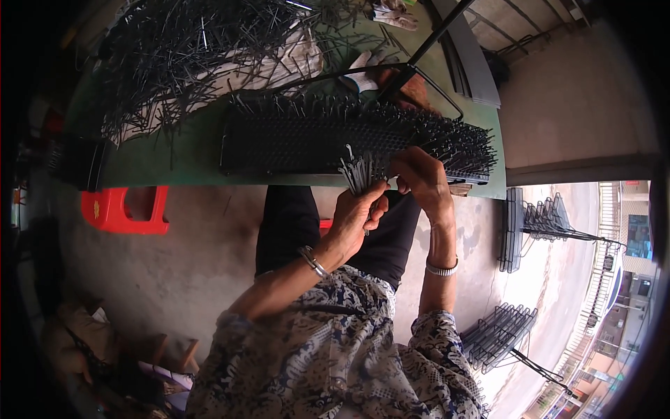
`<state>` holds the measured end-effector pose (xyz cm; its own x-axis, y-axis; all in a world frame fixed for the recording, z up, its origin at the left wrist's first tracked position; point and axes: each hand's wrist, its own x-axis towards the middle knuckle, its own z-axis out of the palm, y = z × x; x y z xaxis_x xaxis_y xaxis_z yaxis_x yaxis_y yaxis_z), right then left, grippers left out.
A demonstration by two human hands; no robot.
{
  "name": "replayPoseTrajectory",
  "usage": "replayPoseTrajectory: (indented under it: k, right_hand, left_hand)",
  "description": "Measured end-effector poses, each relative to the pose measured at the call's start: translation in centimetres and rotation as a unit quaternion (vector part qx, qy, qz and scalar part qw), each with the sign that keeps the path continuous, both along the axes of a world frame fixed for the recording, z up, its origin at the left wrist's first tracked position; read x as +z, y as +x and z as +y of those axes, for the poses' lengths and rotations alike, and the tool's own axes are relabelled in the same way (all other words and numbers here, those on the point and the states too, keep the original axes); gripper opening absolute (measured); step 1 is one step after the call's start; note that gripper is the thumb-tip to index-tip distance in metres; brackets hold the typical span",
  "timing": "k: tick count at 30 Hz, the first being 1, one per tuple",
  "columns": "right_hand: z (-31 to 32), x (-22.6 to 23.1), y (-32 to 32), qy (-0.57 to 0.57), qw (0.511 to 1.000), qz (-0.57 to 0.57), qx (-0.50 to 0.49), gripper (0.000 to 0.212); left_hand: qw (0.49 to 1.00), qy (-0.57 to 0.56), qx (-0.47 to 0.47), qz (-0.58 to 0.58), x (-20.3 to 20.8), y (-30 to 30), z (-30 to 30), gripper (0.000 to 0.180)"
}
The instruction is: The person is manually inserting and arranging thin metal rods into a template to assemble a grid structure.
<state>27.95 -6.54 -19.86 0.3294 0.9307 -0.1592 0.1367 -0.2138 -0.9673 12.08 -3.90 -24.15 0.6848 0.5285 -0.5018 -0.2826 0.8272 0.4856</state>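
Observation:
My left hand (pixel 354 215) is closed round a bundle of thin grey metal pins (pixel 358 172), whose looped or flattened ends fan out above the thumb. Close beside the bundle's right side, my right hand (pixel 423 180) is pinched, fingertips pointing down; what sits between them is too small to make out. Just beyond both hands lies a long black perforated rack (pixel 286 143) at the table's near edge. Dark pins (pixel 453 140) stand packed in its right part and along its far side, while bare holes show at the left and middle.
A large heap of loose dark pins (pixel 188 49) lies on pale cloth (pixel 289 63) on the green table (pixel 160 157). Work gloves (pixel 361 73) rest behind the rack, near a black metal frame (pixel 412 70). A red stool (pixel 125 213) stands left; wire racks (pixel 499 335) stand right.

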Motion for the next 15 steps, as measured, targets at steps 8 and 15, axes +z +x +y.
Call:
replayPoseTrajectory:
  k: [8, 15]
  right_hand:
    - [0.1, 0.4, -0.1, 0.082, 0.987, -0.095, -0.099, 0.005]
    - [3.3, -1.7, 1.2, 0.193, 0.862, -0.399, -0.247, 0.002]
  left_hand:
    - [0.996, -0.002, 0.07, 0.051, -0.6, 0.3, 0.6, 0.023]
    - [0.998, -0.04, 0.018, 0.042, -1.0, 0.3, 0.7, 0.022]
